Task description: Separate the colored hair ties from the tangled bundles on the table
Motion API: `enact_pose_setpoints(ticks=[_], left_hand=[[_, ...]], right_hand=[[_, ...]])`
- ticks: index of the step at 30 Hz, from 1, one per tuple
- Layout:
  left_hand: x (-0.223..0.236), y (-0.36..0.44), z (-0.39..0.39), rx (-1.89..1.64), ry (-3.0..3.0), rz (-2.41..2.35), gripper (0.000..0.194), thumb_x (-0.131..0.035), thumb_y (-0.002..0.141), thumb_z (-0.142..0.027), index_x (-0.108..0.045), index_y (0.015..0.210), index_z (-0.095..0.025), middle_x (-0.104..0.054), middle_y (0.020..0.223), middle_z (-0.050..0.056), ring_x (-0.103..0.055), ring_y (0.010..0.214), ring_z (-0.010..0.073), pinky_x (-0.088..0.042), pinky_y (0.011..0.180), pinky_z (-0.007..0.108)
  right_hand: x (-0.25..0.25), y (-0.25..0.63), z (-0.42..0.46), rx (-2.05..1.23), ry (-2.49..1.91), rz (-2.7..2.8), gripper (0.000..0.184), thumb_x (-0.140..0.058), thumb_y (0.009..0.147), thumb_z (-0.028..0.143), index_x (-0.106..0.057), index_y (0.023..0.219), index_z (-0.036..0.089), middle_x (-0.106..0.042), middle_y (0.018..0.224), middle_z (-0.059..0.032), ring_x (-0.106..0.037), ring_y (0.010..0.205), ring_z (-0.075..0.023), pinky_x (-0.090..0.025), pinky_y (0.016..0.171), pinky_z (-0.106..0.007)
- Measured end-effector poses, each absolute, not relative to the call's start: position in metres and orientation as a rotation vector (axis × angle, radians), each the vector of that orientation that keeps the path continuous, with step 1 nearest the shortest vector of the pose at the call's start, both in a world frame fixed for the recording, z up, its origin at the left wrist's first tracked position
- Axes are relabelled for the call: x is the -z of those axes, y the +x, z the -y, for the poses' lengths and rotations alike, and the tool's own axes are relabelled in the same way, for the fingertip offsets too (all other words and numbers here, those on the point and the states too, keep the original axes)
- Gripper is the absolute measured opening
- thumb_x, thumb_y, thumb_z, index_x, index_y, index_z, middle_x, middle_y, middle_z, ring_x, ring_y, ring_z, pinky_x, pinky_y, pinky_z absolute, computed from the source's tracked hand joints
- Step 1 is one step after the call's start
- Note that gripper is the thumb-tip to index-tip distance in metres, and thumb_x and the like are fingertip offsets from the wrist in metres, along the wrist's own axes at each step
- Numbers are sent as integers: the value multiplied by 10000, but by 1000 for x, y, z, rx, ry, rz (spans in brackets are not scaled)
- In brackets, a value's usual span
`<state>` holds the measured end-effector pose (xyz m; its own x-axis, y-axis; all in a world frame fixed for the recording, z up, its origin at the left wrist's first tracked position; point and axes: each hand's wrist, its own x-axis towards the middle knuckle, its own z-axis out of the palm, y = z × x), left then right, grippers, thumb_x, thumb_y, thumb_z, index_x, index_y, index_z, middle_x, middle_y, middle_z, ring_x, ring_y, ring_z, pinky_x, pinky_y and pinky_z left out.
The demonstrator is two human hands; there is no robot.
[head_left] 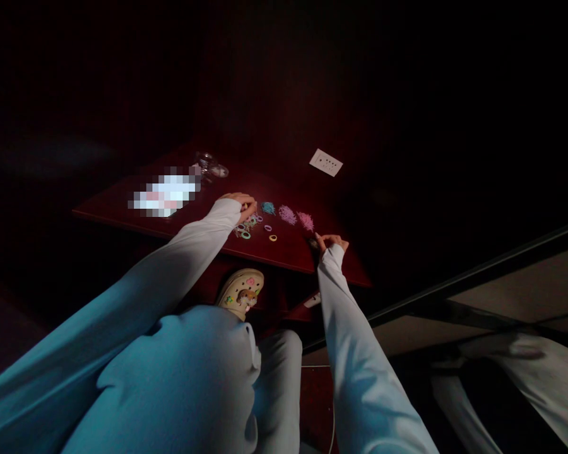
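Note:
My left hand [243,205] is curled over a mixed heap of small colourful rings, like hair ties [247,224], on the dark red table. Its fingers are closed, and what they hold is too small to make out. My right hand [331,242] rests at the table's right, its index finger stretched out just below a pink pile [305,221] of tiny bands. Between the hands lie a purple pile [287,215] and a teal pile [267,207]. A purple ring [267,228] and a yellow ring [273,238] lie apart from the heap.
A bright, blurred-out rectangle [165,194] lies on the table [118,214] at left, with clear round items [211,165] behind it. A white socket plate [326,162] is on the wall. Below the table edge shows a beige clog [241,291] with charms.

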<state>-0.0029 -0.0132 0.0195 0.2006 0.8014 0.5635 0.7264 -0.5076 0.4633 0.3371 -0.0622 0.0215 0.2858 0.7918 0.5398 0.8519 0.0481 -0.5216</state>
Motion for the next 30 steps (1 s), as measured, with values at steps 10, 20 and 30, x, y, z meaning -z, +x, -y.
enact_pose_setpoints(ticks=[10,20,30], left_hand=[[-21,-7,14,-1225,2325,-1470,323,-506,946,-412,-772,873,-244,-779,918,37,-684,909,216,-513,818,308],[-22,-6,16,-1231,2322,-1459,259,-561,953,-372,-772,1052,-259,-786,1057,36,-682,1001,232,-511,921,341],[-5,-9,0,-1133,2349,-1429,361,-689,876,-339,-719,1234,-299,-687,1380,61,-591,1208,317,-496,1046,442]], right_hand=[[-16,352,60,-45,-1797,1526,434,-609,952,613,-630,724,244,-716,1027,-174,-456,1088,-324,-377,966,-472],[-20,322,66,176,-1718,1600,437,-409,1076,525,-704,989,214,-702,1142,-174,-496,1093,-309,-390,1001,-467],[-14,185,50,-90,-1420,2128,298,-755,955,540,-799,1159,328,-692,1261,-51,-522,1213,-286,-396,1083,-422]])
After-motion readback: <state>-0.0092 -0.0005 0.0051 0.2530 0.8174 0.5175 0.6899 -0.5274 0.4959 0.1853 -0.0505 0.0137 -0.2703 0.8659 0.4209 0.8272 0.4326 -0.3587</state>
